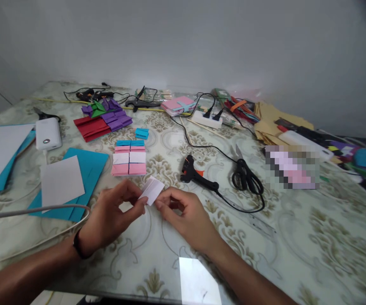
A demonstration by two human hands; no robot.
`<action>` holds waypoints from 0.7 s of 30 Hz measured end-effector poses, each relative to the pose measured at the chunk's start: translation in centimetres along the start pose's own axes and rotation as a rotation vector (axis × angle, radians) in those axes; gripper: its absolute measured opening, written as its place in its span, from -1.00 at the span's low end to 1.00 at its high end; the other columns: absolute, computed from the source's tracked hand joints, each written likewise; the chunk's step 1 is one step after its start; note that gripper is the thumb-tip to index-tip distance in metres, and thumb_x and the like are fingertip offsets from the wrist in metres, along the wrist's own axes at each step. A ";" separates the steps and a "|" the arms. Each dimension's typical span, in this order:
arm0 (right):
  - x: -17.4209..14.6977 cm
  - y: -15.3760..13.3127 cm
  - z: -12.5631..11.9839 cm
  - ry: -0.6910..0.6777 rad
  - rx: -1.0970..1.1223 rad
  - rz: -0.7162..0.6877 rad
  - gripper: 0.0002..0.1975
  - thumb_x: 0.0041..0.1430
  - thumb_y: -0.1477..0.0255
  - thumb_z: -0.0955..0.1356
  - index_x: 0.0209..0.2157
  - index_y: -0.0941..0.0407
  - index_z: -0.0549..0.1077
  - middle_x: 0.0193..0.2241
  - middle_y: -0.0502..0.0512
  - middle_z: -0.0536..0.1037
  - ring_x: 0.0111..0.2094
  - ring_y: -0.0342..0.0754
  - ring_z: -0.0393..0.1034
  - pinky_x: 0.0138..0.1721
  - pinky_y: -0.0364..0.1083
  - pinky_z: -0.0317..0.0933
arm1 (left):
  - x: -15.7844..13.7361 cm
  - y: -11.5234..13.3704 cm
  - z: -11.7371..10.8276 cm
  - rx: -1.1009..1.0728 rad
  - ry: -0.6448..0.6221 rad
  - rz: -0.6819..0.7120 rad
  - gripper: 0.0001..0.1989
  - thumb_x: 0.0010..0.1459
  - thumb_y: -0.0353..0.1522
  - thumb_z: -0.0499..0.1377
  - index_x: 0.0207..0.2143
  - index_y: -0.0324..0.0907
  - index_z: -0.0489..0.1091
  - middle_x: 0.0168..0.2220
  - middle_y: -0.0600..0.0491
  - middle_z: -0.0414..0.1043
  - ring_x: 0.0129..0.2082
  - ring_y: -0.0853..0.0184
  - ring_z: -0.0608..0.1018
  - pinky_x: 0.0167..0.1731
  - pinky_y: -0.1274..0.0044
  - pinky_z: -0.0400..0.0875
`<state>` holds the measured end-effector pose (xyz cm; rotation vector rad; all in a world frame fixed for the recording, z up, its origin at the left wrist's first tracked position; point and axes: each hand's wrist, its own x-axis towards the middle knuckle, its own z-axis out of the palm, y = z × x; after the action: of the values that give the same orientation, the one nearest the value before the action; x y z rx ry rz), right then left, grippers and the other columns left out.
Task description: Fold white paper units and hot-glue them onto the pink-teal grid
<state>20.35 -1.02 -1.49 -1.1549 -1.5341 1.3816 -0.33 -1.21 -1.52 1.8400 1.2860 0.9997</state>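
Between my two hands is a small folded piece of white paper [152, 189], held above the table. My left hand [114, 212] pinches its left edge between thumb and fingers. At the lower right corner, the fingertips of my right hand [187, 216] close on the same paper. Just beyond my hands lie two side-by-side columns of folded paper strips [129, 169] in pink, white and blue. A single folded blue paper [141, 133] sits behind them. To the right of the strips rests a black glue gun [198, 176], its cord trailing right.
Black scissors [244, 173] lie right of the glue gun, near a clear ruler [262, 226]. Blue sheets [93, 165] and a white square [62, 182] are at left, beside a white power bank [48, 133]. A white power strip [206, 119] and cables run along the back.
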 end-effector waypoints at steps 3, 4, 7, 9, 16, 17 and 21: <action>0.0 0.0 0.1 -0.026 0.043 0.025 -0.81 0.25 0.31 0.41 -0.42 0.08 0.48 -0.56 -0.08 0.37 -0.50 -0.14 0.25 -0.42 -0.15 0.19 | -0.2 0.0 0.0 0.041 -0.011 0.040 -0.86 0.29 -0.36 0.26 -0.36 -0.11 0.39 -0.48 0.14 0.57 -0.49 0.35 0.62 -0.46 0.54 0.47; 0.0 0.0 0.1 -0.033 0.050 0.033 -0.79 0.26 0.31 0.40 -0.43 0.08 0.47 -0.56 -0.09 0.37 -0.50 -0.14 0.24 -0.42 -0.16 0.18 | -0.2 0.0 0.0 0.055 -0.015 0.058 -0.87 0.29 -0.36 0.25 -0.36 -0.11 0.39 -0.48 0.15 0.57 -0.49 0.36 0.62 -0.46 0.55 0.46; 0.0 0.0 0.0 -0.054 0.059 0.044 -0.77 0.28 0.31 0.39 -0.45 0.08 0.44 -0.56 -0.08 0.36 -0.50 -0.14 0.23 -0.43 -0.16 0.15 | -0.3 0.3 0.0 0.095 -0.015 0.105 -0.87 0.28 -0.40 0.26 -0.37 -0.10 0.40 -0.49 0.18 0.57 -0.51 0.39 0.61 -0.47 0.57 0.45; -0.1 0.1 0.0 -0.062 0.049 0.036 -0.76 0.30 0.31 0.37 -0.44 0.09 0.44 -0.55 -0.08 0.35 -0.50 -0.14 0.22 -0.43 -0.16 0.15 | -0.2 0.4 0.0 0.102 -0.008 0.103 -0.87 0.27 -0.41 0.26 -0.37 -0.10 0.41 -0.49 0.18 0.57 -0.51 0.39 0.61 -0.47 0.57 0.45; -0.2 0.4 0.3 -0.006 -0.056 -0.007 -0.79 0.29 0.40 0.35 -0.46 0.09 0.39 -0.53 -0.10 0.31 -0.48 -0.15 0.18 -0.46 -0.17 0.07 | -0.1 0.1 0.2 -0.127 -0.085 -0.058 -0.83 0.29 -0.33 0.25 -0.38 -0.14 0.39 -0.50 0.13 0.60 -0.51 0.36 0.62 -0.47 0.57 0.51; -0.2 0.5 0.4 -0.003 -0.053 -0.004 -0.80 0.28 0.41 0.34 -0.45 0.09 0.38 -0.53 -0.10 0.31 -0.48 -0.15 0.18 -0.45 -0.17 0.08 | 0.0 0.1 0.3 -0.159 -0.099 -0.072 -0.83 0.29 -0.33 0.25 -0.38 -0.14 0.39 -0.49 0.13 0.61 -0.50 0.36 0.63 -0.46 0.57 0.52; -0.2 1.1 1.0 -0.010 -0.031 0.016 -0.82 0.28 0.41 0.32 -0.44 0.08 0.33 -0.52 -0.10 0.34 -0.47 -0.14 0.20 -0.43 -0.15 0.10 | 0.1 0.0 0.3 -0.154 -0.094 -0.065 -0.84 0.28 -0.34 0.26 -0.38 -0.15 0.41 -0.46 0.12 0.62 -0.47 0.36 0.64 -0.42 0.57 0.52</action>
<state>19.64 -1.46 -2.71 -1.1830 -1.5609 1.3808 -0.05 -1.11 -1.67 1.6974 1.1718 0.9389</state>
